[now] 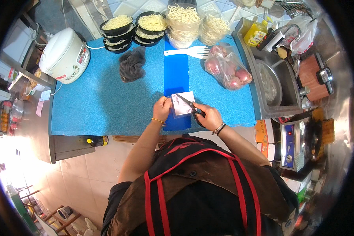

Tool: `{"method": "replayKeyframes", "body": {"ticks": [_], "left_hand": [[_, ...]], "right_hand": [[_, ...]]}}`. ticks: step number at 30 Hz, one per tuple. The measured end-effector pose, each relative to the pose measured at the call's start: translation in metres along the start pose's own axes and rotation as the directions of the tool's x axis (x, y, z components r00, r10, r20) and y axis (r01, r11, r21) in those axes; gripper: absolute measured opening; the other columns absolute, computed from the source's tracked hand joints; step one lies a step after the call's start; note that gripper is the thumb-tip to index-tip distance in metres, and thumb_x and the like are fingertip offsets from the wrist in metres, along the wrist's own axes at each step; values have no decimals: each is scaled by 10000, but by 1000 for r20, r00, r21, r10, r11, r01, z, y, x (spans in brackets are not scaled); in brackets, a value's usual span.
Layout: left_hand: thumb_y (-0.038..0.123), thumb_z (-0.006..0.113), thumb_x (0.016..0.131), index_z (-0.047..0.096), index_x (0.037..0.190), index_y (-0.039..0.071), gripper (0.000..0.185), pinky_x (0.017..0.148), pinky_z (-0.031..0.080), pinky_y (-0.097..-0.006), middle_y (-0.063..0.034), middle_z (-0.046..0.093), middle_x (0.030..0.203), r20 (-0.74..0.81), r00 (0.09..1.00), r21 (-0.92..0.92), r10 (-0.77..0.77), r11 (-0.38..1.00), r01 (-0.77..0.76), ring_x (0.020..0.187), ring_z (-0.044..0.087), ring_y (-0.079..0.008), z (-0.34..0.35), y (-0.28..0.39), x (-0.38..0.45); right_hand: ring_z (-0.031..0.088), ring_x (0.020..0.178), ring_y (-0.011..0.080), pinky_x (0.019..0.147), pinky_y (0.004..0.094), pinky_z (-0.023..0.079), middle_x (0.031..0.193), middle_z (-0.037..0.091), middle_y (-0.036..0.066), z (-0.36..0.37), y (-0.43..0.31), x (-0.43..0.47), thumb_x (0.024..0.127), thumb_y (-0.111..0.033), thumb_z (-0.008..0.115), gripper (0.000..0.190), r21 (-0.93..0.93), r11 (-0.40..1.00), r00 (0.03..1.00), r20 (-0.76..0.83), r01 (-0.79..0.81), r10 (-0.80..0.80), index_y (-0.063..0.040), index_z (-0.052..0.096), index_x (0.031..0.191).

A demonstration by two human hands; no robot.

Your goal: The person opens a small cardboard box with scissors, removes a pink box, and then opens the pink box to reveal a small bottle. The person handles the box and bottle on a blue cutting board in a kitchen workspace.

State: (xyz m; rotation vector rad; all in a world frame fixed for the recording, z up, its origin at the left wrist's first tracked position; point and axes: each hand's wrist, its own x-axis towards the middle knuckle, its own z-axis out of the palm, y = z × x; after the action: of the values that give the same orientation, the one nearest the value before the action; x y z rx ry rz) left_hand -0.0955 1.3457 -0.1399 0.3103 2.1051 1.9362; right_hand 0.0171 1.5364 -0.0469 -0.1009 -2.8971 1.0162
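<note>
My left hand [162,108] grips the left edge of a small, flat white packet [181,107] with dark print and a clear margin around it. A pair of black-handled scissors [198,113] is in my right hand [209,116]. Their dark blades lie across the packet's upper right part, pointing up and to the left. Whether the blades are cutting into it cannot be told. Both hands are near the front edge of the counter's blue covering [106,103], over a darker blue strip [177,76].
Behind lie a grey cloth [132,64], a white slotted spatula [187,52] and a bag of red onions [228,67]. Noodles fill stacked black bowls [118,37] and clear tubs [183,26]. A rice cooker [65,56] stands left; a metal sink [289,85] is right.
</note>
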Motion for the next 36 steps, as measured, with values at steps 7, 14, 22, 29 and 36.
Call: {"method": "replayKeyframes", "body": {"ticks": [7,14,22,29,36], "left_hand": [[-8,498,852,511,746,7,109,517,489,-240,-109,643,869,-136,991,-119,12,992,-29,597,563,-103,-3,18,13],[1,465,859,606,882,22,144,573,481,-275,-101,626,814,-124,990,102,69,993,-56,652,579,-159,-6,19,6],[88,494,850,636,880,29,157,762,472,-333,-139,632,882,5,965,323,263,913,-251,843,604,-273,-19,18,-6],[159,498,877,577,913,19,165,739,460,-314,-121,613,853,142,990,189,27,981,-54,800,590,-210,-22,26,-20],[170,469,895,562,904,17,179,738,458,-330,-133,608,845,128,986,274,108,951,-140,801,588,-219,-28,30,-9]], "right_hand": [[625,659,296,601,351,497,766,638,136,-8,-7,0,766,-100,640,419,159,982,985,-120,-102,122,-115,570,1180],[619,836,369,746,441,497,981,626,220,25,44,7,769,-158,599,462,-25,952,946,-122,-307,302,-102,516,1220],[482,1117,387,924,451,414,1238,486,226,22,35,11,771,-328,626,618,-267,924,959,-6,-275,284,-76,429,1300],[416,1154,380,976,409,372,1284,421,210,29,-39,18,591,-345,777,985,-220,976,997,77,9,8,7,283,1367],[406,1198,341,1012,391,356,1310,423,196,18,-23,25,580,-210,758,964,-95,967,938,283,237,-202,-39,268,1392]]}}
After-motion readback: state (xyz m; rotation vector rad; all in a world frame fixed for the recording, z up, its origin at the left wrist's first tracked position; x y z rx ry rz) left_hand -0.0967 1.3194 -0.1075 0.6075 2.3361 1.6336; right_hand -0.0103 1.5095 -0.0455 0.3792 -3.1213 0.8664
